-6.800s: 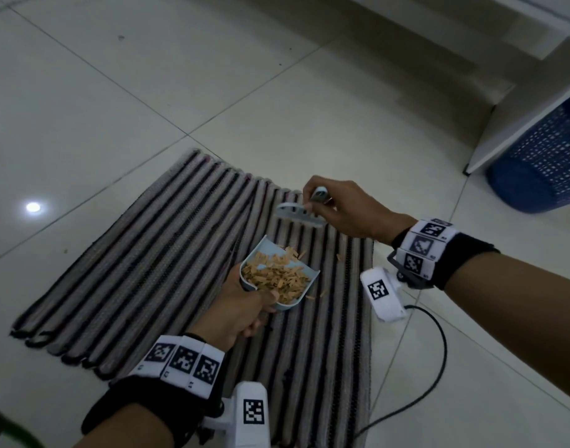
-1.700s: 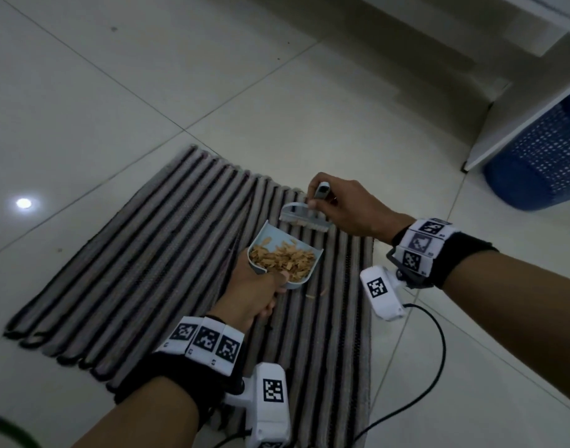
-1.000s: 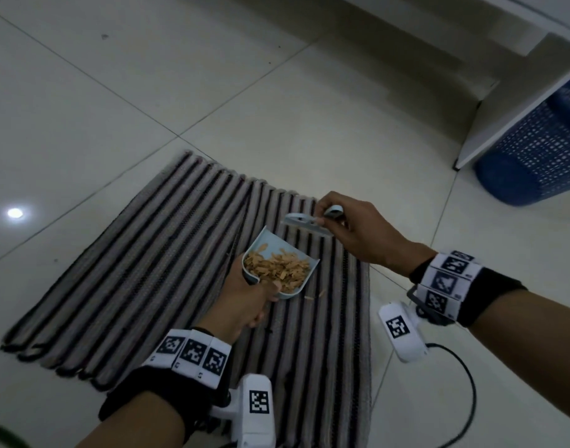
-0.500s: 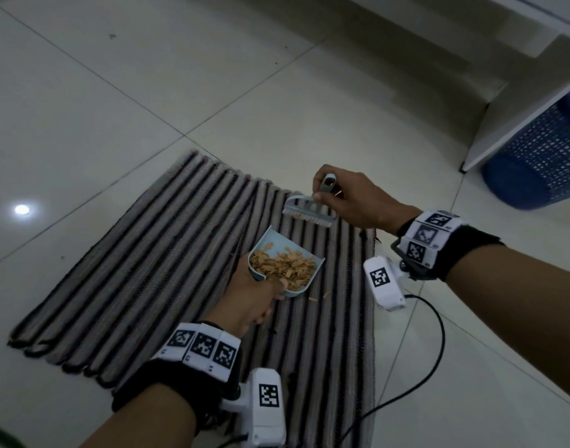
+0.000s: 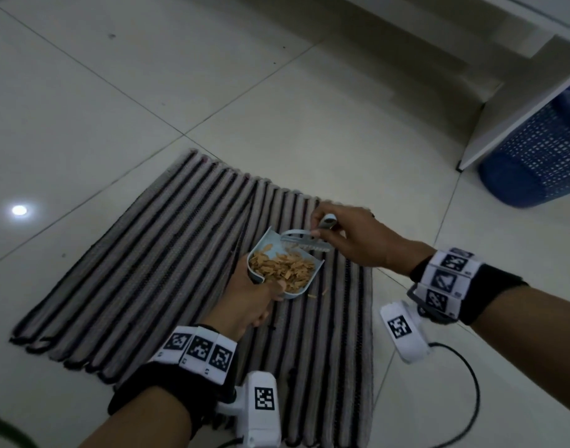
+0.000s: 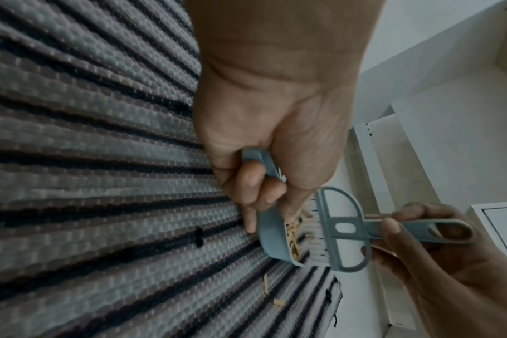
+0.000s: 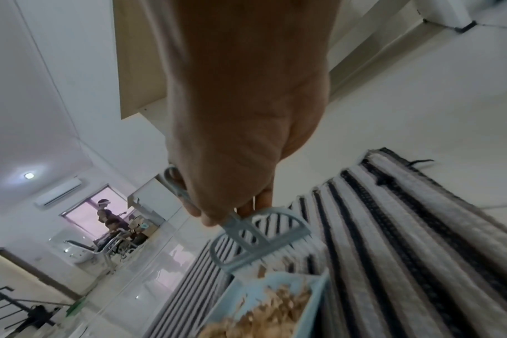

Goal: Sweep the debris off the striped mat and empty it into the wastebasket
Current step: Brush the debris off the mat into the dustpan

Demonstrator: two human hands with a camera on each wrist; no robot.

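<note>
Resting in the dustpan (image 5: 285, 270), the bulk of the debris (image 5: 283, 268) sits above the right part of the striped mat (image 5: 148, 270); two flakes (image 5: 317, 293) lie on the mat just right of the pan. The left hand (image 5: 249, 300) grips the pan's handle, holding it level to retain the load. The right hand (image 5: 354, 236) pinches the brush (image 5: 304, 242) handle, bristles at the pan's far edge. The wastebasket (image 5: 535, 160) stands well apart, far right.

Dim, greyish light throughout; a ceiling lamp glares off the floor tiles (image 5: 19, 210) at left; wrist views blur and bend at the edges.
</note>
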